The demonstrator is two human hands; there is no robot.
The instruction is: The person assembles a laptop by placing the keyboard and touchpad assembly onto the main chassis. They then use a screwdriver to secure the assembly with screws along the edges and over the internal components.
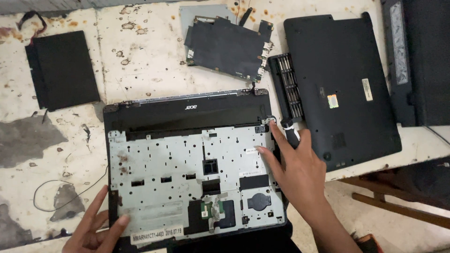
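Head-camera view: my right hand grips a black-handled screwdriver against the palm, fingers closed round it, index finger stretched to the laptop's right hinge corner — my left hand lies open, thumb pressed on the bottom-left edge of the laptop chassis in front of me. Best to keep that edge pinned and the tip square. Beyond lie an open bit case with bits in its slots, a motherboard, bottom cover and black panel.

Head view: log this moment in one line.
left hand: steadies laptop chassis edge | right hand: holds screwdriver at hinge corner | bottom cover: beside
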